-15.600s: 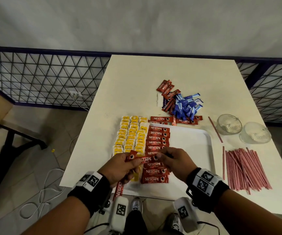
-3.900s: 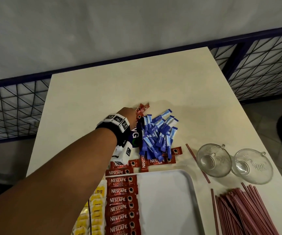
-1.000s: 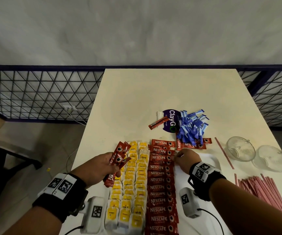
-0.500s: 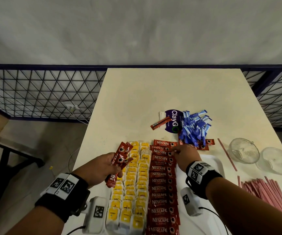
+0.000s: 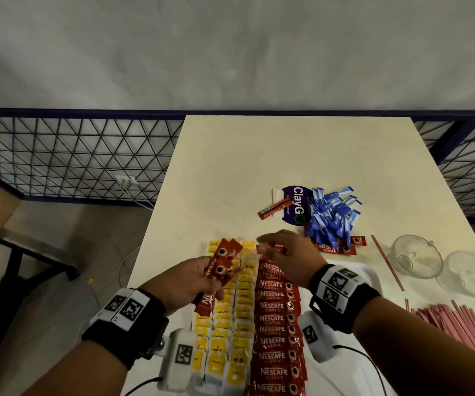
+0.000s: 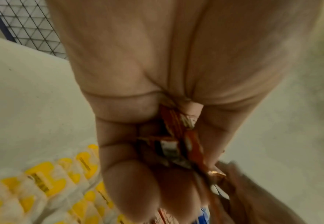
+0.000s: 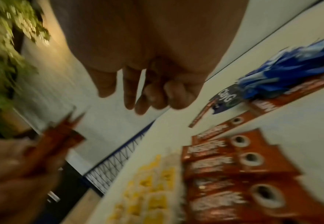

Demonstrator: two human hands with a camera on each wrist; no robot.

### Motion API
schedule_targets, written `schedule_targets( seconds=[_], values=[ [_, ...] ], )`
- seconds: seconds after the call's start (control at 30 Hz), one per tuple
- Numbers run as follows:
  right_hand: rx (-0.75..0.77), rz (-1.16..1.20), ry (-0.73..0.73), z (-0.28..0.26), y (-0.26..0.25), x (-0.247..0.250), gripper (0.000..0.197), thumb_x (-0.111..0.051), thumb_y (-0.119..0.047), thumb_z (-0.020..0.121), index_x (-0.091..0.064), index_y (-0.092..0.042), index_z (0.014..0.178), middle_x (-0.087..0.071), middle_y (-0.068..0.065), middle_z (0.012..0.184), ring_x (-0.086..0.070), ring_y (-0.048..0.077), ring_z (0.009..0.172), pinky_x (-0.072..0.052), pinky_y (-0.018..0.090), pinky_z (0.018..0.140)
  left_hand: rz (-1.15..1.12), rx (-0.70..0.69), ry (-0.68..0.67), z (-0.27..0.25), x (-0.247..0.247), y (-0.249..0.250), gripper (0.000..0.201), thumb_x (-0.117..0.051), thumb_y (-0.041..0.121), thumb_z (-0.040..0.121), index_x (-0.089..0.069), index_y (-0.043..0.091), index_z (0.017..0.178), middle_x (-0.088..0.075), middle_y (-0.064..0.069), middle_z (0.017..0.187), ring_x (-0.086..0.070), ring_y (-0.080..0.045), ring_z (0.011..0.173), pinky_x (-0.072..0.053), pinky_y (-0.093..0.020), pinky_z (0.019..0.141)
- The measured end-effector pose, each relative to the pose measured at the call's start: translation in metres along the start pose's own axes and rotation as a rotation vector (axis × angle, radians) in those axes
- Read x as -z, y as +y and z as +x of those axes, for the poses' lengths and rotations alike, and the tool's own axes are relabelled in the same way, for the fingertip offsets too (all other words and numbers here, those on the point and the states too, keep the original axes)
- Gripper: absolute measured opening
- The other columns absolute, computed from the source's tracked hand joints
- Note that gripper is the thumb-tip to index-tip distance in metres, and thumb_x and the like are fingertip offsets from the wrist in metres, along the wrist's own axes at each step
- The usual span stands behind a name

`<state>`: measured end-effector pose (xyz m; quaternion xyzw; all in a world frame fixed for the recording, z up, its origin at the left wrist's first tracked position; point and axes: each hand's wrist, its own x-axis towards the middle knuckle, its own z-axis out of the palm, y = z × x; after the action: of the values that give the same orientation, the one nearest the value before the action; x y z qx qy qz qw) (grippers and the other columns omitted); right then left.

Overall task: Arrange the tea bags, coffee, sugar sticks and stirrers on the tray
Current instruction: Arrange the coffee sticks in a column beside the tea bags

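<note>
Sorting red coffee sachets over the white tray [image 5: 372,277]

Left hand [image 5: 186,281] clamps a fanned bunch of red coffee sachets [image 5: 220,270] above yellow tea bags [image 5: 230,324]; right hand [image 5: 290,260], fingers loosely apart, hovers over the tray's sachet column [image 5: 276,330] on the worktop [image 5: 259,155].

It looks like a cafe terrace: cream table [image 5: 259,155], metal mesh railing [image 5: 73,155] at 10 o'clock, green plants [image 7: 2,50].

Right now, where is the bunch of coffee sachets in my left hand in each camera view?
Head: coffee sachets left of centre, fanned above the left hand.
Left wrist: centre, between curled fingers.
Right wrist: blurred, left edge.
Shared landmark: yellow tea bags beneath.
</note>
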<state>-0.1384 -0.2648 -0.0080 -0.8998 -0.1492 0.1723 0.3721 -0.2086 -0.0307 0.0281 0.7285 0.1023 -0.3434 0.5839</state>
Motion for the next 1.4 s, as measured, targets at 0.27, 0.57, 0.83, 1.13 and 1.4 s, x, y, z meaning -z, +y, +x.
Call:
schedule_targets(
  seconds=[0.27,0.57,0.83,1.13,1.4],
  values=[
    [-0.089,0.297,-0.025,-0.009,-0.015,0.015,0.017,-0.06,-0.038,0.09,-0.069,-0.027,0.082,-0.059,-0.015,0.057,-0.049,-0.005,0.05,-0.039,0.021,0.053,-0.021,-0.021,-0.093,0.012,-0.017,0.011,0.019,-0.056,-0.001,0.091,-0.062,0.009,0.106,-0.068,-0.008,0.076,-0.059,-0.029,0.081,-0.048,-0.04,0.072],
    [-0.385,0.485,0.011,-0.027,0.031,0.024,0.018,-0.057,-0.027,0.093,-0.067,-0.014,0.087,-0.061,-0.003,0.068,-0.04,0.008,0.049,-0.035,0.023,0.049,-0.038,0.019,0.022,0.014,-0.012,0.006,0.019,-0.049,-0.002,0.094,-0.057,0.002,0.111,-0.066,-0.007,0.073,-0.054,-0.018,0.064,-0.045,-0.028,0.053],
    [-0.621,0.448,-0.078,-0.043,0.066,0.004,0.02,-0.056,-0.021,0.094,-0.068,-0.008,0.085,-0.068,0.003,0.077,-0.038,0.013,0.046,-0.033,0.024,0.043,-0.039,0.096,0.127,0.004,0.002,-0.015,0.017,-0.051,0.0,0.095,-0.058,0.009,0.107,-0.069,-0.009,0.077,-0.058,-0.025,0.074,-0.049,-0.031,0.055],
    [-0.59,0.228,-0.086,-0.036,0.067,-0.011,0.018,-0.062,-0.025,0.091,-0.07,-0.015,0.078,-0.073,0.005,0.085,-0.048,0.008,0.051,-0.04,0.023,0.052,0.003,0.094,0.146,-0.003,0.004,-0.019,0.016,-0.052,0.001,0.094,-0.059,0.009,0.107,-0.07,-0.006,0.077,-0.062,-0.023,0.077,-0.05,-0.034,0.061],
    [-0.309,-0.256,0.003,-0.025,0.046,0.002,0.015,-0.059,-0.038,0.089,-0.064,-0.024,0.093,-0.064,-0.005,0.099,-0.057,0.011,0.086,-0.05,0.028,0.078,0.002,0.105,0.147,-0.008,0.005,-0.022,0.02,-0.052,0.001,0.095,-0.059,0.014,0.108,-0.07,-0.009,0.08,-0.063,-0.021,0.077,-0.048,-0.032,0.06]
  ],
)
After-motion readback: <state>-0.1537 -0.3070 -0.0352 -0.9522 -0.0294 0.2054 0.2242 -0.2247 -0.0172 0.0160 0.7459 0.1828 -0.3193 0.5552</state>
